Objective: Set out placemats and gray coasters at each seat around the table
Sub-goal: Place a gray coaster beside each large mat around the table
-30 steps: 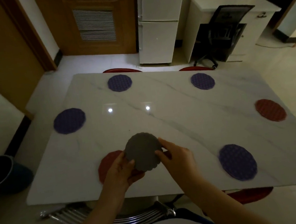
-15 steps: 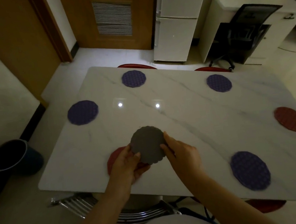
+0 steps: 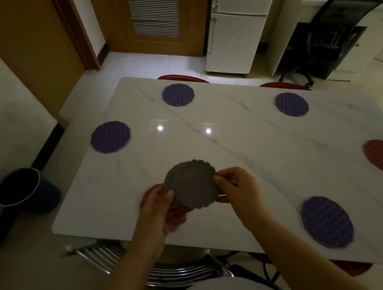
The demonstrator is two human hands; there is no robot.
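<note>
Pinching opposite rims, the left hand (image 3: 162, 209) and right hand (image 3: 238, 185) hold a round scalloped gray coaster (image 3: 192, 186) above the red round placemat (image 3: 148, 194) on the white marble table (image 3: 235, 151). It looks thin, light and floppy, so rim grips suit it.

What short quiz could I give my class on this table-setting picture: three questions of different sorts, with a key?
1. How many purple placemats lie on the table?
2. True or false: the gray coaster lies flat on the table with no hand touching it.
3. What stands on the floor to the left of the table? A) a blue bucket B) a cardboard box C) a potted plant

Key
1. Four.
2. False: the left hand and the right hand both hold it by its edges, raised off the table.
3. A.
</note>
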